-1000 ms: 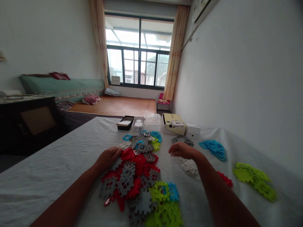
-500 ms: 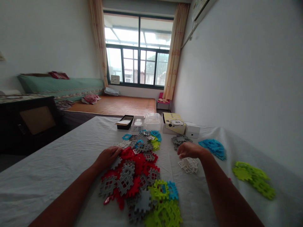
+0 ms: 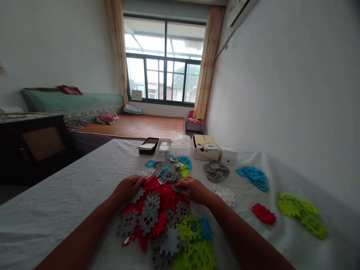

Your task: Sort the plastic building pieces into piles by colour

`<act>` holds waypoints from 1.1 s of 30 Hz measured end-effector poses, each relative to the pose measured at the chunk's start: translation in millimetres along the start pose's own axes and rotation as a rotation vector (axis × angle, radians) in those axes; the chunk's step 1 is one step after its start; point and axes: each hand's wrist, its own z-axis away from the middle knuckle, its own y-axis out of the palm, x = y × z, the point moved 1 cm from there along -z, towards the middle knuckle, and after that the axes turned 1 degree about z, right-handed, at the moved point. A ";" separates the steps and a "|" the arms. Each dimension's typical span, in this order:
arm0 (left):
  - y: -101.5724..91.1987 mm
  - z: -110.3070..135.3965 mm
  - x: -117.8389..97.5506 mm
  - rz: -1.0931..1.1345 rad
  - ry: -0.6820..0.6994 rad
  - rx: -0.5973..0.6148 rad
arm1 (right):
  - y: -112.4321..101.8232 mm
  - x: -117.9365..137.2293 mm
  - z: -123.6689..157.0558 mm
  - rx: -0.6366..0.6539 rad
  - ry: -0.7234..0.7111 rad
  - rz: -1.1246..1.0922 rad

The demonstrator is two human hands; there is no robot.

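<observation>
A mixed heap of notched interlocking plastic tiles lies in front of me, with red tiles (image 3: 165,193) in the middle and grey tiles (image 3: 149,215) on top. My left hand (image 3: 129,188) rests at the heap's left edge, fingers stretched out over the tiles. At the right edge, my right hand (image 3: 195,189) has its fingers and thumb closed about a grey tile (image 3: 177,188), which they partly cover. Lime-green tiles (image 3: 197,255) and a blue tile (image 3: 206,228) are at the near end.
Sorted piles lie to the right: grey (image 3: 216,171), white (image 3: 225,195), blue (image 3: 254,177), red (image 3: 264,214) and lime-green (image 3: 302,213). Along the back stand a black box (image 3: 148,146), a clear plastic container (image 3: 181,144), a yellow cartoon box (image 3: 206,147) and a white box (image 3: 228,156).
My right hand has moved left from above the white pile to the heap's right edge and closed about a grey tile. The red pile is now uncovered. My left hand has stayed in place.
</observation>
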 end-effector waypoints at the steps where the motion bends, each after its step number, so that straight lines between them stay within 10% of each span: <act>1: 0.4 -0.3 0.4 0.005 -0.001 -0.004 | -1.4 -0.2 0.1 -0.010 0.001 0.006; 13: 5.5 -4.8 17.2 0.004 -0.001 0.032 | -22.7 -29.5 4.7 -0.225 0.260 -0.103; 26: 4.5 -3.4 14.2 -0.010 0.006 0.038 | -60.8 -126.5 55.2 -0.650 0.793 -0.114; 33: 1.6 -1.6 4.6 -0.006 -0.003 0.037 | -51.3 -102.2 36.7 -0.674 0.726 -0.013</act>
